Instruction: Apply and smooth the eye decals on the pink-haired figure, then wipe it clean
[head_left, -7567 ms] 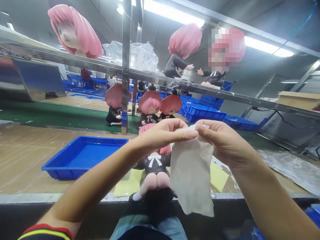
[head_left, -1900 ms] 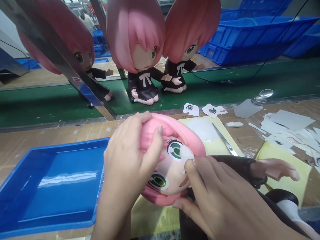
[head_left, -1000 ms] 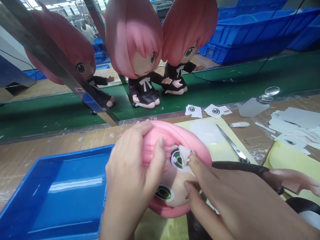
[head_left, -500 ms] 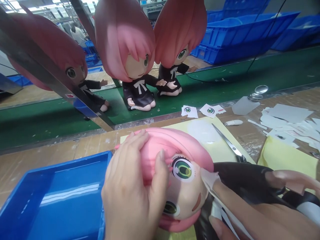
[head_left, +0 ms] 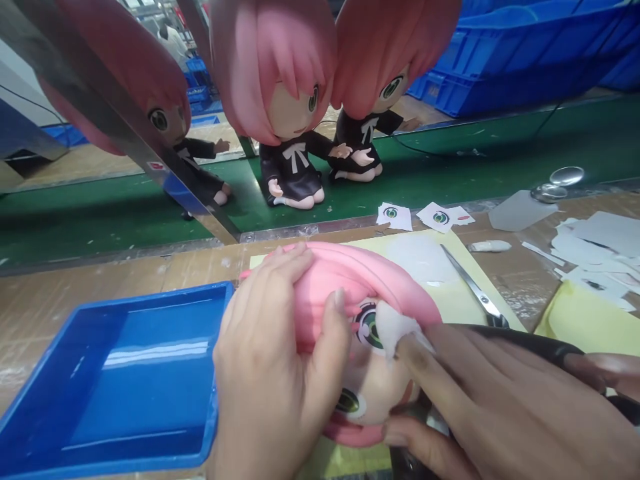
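Observation:
A large pink-haired figure [head_left: 393, 277] lies on its side before me, its face turned up, with green eye decals on it. My left hand [head_left: 280, 360] is wrapped over the hair, the thumb resting by the fringe. With a thin white cloth [head_left: 396, 325] under its fingertips, my right hand [head_left: 495, 400] presses at the edge of the upper eye. The cloth covers part of that eye. The right thumb touches the lower side of the head near the mouth. The figure's dark body is mostly hidden beneath my right hand and forearm.
A blue tray [head_left: 223, 303] stands at the left. Scissors [head_left: 477, 293] lie on yellow paper [head_left: 463, 257]. Beyond are eye stickers [head_left: 395, 217], a small white tube [head_left: 489, 247] and paper scraps [head_left: 583, 243]. Kneeling figures [head_left: 295, 173] sit on the green belt [head_left: 450, 157] behind a slanted metal post [head_left: 185, 193].
My right hand has moved left and up across the face, bringing the cloth from the cheek onto the eye's edge. My left hand keeps its hold on the head. The view has shifted slightly.

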{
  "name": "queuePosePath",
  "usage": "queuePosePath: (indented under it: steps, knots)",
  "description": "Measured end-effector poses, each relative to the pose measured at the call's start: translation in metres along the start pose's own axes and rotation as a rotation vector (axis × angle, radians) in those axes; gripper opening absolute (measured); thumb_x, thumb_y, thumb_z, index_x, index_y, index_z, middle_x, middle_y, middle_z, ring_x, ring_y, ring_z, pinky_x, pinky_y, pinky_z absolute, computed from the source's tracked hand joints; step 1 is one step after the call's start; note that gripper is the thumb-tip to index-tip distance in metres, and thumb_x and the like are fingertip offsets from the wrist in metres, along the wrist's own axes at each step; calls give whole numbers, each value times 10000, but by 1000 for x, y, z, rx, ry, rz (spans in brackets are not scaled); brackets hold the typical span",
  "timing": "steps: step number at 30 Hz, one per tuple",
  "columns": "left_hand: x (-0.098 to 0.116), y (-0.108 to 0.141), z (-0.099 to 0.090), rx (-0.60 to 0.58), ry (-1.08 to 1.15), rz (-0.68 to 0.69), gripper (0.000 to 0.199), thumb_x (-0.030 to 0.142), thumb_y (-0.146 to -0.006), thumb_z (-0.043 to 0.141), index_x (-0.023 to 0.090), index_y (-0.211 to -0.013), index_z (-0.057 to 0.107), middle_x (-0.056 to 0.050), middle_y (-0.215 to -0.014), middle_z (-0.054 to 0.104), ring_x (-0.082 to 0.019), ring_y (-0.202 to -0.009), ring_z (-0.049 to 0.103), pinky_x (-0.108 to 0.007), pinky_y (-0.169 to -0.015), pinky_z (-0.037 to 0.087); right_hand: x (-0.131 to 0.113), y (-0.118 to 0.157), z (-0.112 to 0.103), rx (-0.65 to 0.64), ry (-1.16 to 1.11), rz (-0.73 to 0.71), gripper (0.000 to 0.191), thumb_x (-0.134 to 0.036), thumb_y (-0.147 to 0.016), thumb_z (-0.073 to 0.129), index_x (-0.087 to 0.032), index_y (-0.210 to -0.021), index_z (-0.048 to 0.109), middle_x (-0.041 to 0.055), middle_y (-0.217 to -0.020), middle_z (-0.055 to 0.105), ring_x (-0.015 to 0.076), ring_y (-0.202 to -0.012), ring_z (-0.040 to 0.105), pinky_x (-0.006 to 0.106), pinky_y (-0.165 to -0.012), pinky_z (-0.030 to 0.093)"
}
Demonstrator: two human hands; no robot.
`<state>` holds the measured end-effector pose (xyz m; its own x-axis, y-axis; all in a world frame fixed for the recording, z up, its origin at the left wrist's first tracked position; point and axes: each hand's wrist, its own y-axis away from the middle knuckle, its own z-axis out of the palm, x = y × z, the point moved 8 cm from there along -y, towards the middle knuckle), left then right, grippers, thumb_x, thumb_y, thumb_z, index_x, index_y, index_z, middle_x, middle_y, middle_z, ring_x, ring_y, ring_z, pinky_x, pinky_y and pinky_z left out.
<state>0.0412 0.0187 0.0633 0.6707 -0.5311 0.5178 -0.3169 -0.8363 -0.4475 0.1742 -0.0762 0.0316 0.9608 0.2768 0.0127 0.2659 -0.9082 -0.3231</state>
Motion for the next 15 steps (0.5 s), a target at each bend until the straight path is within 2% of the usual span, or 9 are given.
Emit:
queuePosePath:
  steps: [3,8,12,15]
  knots:
    - [-1,-2,1,0,12,38,297,358,-1004,540,232,-1269,585,-65,-1295,707,-290,-1252,642,-461,-1037,510,5,-5,-3,45,43,-25,481,-461,-1091,186,-190,-1149,579,48,-840,611,240,-717,600,387,-658,408]
    - [3,-4,1,10,1,50,292,330,-986,546,183,-1231,603,-82,-1264,719,-254,-1197,662,-397,-989,495,4,-11,-2,70,26,-124,354,-432,-1078,309,-185,-1088,563,96,-980,560,278,-881,547,402,-807,386]
    - [4,-4,2,21,-9,29,301,337,-979,541,166,-1215,616,-94,-1255,721,-265,-1177,669,-410,-984,498,4,-11,3,50,-23,-187,328,-423,-1080,329,-205,-1087,574,83,-985,580,280,-896,557,411,-828,378]
    - [4,-3,2,38,-22,21,312,342,-976,536,152,-1205,630,-93,-1235,727,-269,-1160,674,-411,-965,500,4,-9,5,31,-42,-227,385,-374,-1099,239,-217,-1160,585,59,-996,628,272,-884,584,430,-816,363]
